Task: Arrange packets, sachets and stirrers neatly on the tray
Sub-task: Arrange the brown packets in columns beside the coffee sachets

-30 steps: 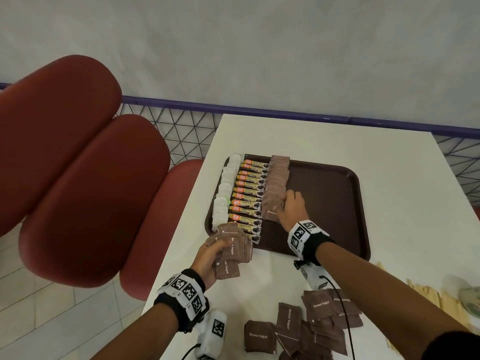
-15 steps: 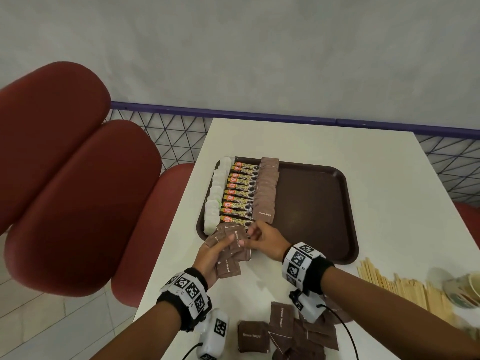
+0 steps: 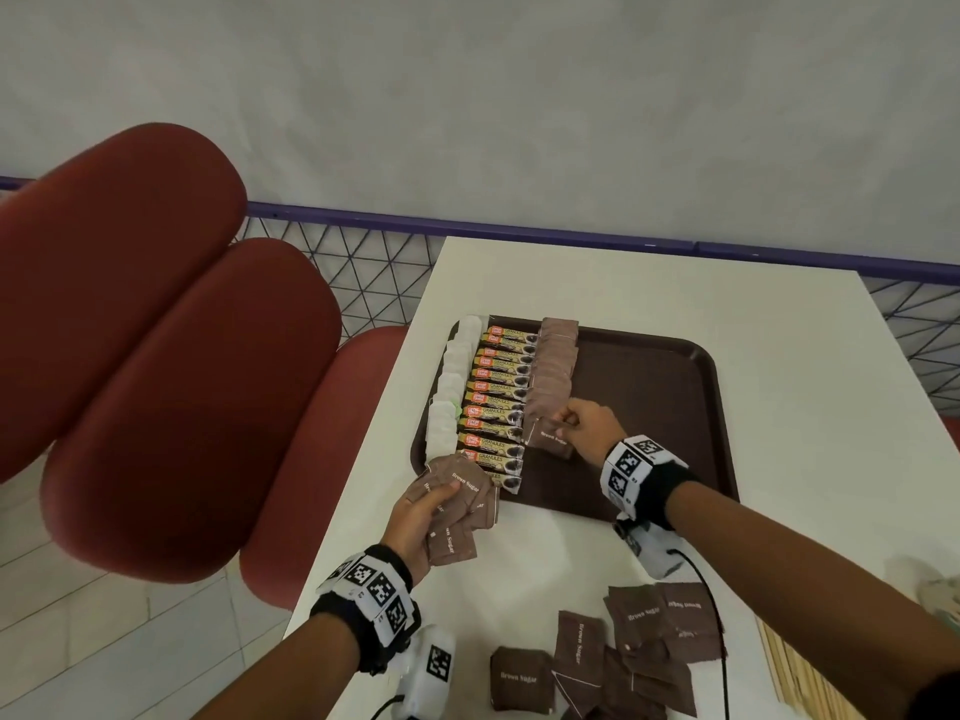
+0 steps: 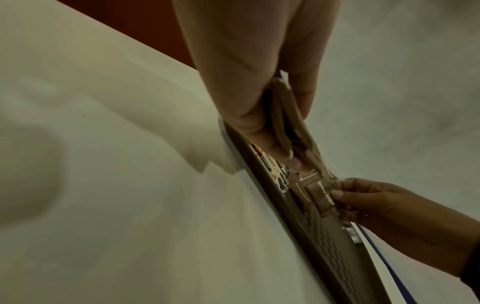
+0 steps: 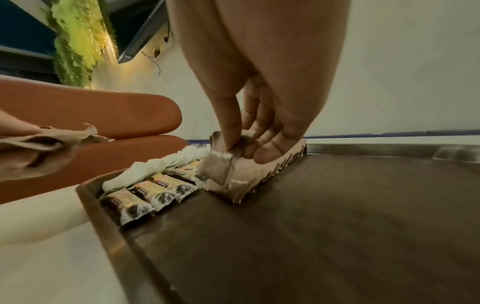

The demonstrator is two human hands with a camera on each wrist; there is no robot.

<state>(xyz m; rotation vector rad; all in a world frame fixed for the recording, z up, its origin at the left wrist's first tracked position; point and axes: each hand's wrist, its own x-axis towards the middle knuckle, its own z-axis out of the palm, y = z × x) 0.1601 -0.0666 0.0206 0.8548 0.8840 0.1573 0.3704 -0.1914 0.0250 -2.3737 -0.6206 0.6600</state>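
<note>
Now right hand point(image 3: 587, 431) back over tray point(image 3: 670, 407).

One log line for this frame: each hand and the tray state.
left hand: holds brown sugar sachets | right hand: pinches one sachet at row end | tray: three rows, right half bare

Matt brown paper sachets point(image 3: 551, 387), glossy plastic-film coffee packets point(image 3: 500, 387), a dark brown tray point(image 3: 654, 397) with a finely textured plastic face, and a smooth white surface point(image 3: 779, 356)
</note>
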